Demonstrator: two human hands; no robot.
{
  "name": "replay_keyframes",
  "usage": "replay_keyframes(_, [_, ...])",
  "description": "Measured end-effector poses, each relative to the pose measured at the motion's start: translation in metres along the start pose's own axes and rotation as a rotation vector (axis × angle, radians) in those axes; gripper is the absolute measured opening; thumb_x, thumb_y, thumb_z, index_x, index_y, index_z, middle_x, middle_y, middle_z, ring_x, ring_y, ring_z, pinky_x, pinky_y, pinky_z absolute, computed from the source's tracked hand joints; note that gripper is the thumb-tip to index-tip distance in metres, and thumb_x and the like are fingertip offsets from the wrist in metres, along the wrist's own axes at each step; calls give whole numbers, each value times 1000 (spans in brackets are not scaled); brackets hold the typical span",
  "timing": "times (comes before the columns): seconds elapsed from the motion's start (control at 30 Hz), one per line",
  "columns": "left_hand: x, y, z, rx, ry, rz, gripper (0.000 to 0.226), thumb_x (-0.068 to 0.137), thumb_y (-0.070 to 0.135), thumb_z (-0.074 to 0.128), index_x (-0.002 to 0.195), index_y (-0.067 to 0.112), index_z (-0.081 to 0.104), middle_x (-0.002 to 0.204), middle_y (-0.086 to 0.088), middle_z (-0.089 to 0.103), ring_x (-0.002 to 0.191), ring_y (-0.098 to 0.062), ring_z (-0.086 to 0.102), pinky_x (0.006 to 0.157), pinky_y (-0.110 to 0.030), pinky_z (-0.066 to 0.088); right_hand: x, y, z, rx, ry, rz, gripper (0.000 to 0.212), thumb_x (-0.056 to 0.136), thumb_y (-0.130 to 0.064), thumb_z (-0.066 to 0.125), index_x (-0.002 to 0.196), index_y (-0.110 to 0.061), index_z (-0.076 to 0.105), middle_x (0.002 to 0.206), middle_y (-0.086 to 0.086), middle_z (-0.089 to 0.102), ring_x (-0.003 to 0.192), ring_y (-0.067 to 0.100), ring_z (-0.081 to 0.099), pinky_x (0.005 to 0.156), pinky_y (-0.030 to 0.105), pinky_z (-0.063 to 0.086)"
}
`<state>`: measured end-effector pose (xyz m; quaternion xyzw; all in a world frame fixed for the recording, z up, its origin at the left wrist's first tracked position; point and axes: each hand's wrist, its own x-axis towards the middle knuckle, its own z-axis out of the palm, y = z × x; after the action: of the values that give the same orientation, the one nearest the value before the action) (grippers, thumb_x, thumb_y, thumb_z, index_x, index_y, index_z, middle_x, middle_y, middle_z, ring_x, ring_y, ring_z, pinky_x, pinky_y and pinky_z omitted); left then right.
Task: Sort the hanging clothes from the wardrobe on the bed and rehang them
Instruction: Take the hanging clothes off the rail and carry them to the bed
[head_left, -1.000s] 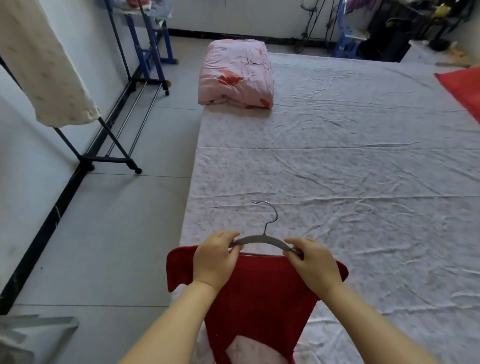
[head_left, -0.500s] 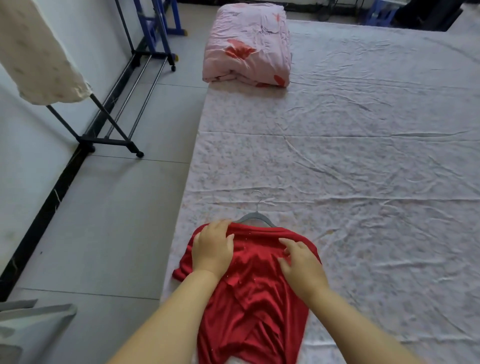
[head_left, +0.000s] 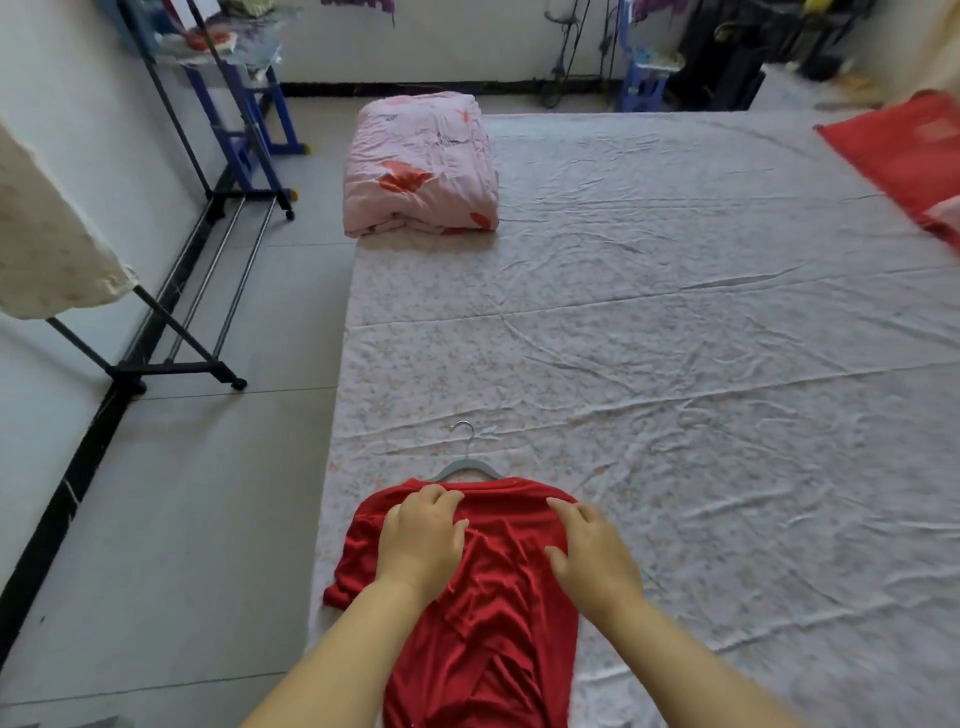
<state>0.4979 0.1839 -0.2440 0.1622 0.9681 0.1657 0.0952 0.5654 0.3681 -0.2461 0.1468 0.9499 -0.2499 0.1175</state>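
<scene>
A red shirt (head_left: 493, 613) lies on the near left corner of the bed (head_left: 701, 364), still on a grey hanger (head_left: 467, 465) whose hook points away from me. My left hand (head_left: 421, 540) rests flat on the shirt's left shoulder, fingers spread near the collar. My right hand (head_left: 592, 556) lies on the right shoulder with straight fingers. Neither hand grips the cloth or the hanger. A black clothes rack (head_left: 176, 358) stands on the floor to the left, with a cream garment (head_left: 47, 244) hanging from it.
A folded pink floral quilt (head_left: 421, 166) sits at the bed's far left. A red item (head_left: 914, 156) lies at the far right edge. Blue stools and clutter line the back wall. Grey floor runs between bed and rack.
One second ago both hands held the hanger up with the shirt hanging. The shirt now lies on the bed and both hands rest flat on its shoulders.
</scene>
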Motion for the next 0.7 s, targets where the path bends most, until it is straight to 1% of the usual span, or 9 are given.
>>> replay_keyframes(0.13, [-6,27,-23,52,-18,170,37,91,36,49,125,25,52,121,8,56,108,-15,53,89,-28,41,-44,2,-31,32,111,71,55,89,-28,55,140,-27,35,133,-1,41,120,17,45,99,29,38])
replay_keyframes(0.23, [-13,57,-35,84,-48,337,37,90,37,50,126,26,51,123,9,55,110,-15,53,87,-27,41,-93,11,-50,57,232,166,54,90,-29,54,140,-27,34,134,-4,40,121,14,43,100,24,37])
replay_keyframes(0.33, [-25,101,-45,112,-82,516,41,91,38,47,132,31,45,132,9,50,116,-18,50,93,-28,38,-156,20,-64,81,379,318,56,92,-30,53,142,-30,30,133,-4,38,120,14,42,96,23,38])
replay_keyframes(0.4, [-45,133,-47,132,-120,650,45,92,39,45,136,33,40,137,9,44,120,-19,47,96,-30,36,-206,26,-70,100,470,427,56,92,-29,52,143,-29,29,134,-2,36,122,15,40,98,24,37])
replay_keyframes(0.47, [-75,165,-44,136,-154,793,46,93,41,44,138,32,37,139,7,42,124,-19,44,99,-31,35,-261,33,-72,77,546,538,57,92,-27,51,144,-27,29,135,1,37,122,17,41,100,25,35])
replay_keyframes(0.57, [-136,216,-38,129,-204,1027,47,94,44,42,138,32,36,142,8,40,127,-18,41,103,-31,32,-351,39,-68,15,668,730,56,90,-28,52,142,-26,32,133,0,40,119,17,44,98,23,33])
replay_keyframes(0.63, [-186,250,-33,121,-254,1201,47,94,44,40,139,32,34,143,8,39,128,-18,39,105,-33,30,-414,39,-59,-21,737,869,57,91,-31,51,143,-27,30,135,-1,38,121,16,41,99,23,31])
replay_keyframes(0.7, [-245,281,-28,117,-283,1374,47,94,42,40,140,31,35,142,8,40,127,-19,40,104,-33,30,-479,35,-47,-35,795,1014,58,91,-29,51,144,-28,27,136,-2,36,123,15,39,101,22,30])
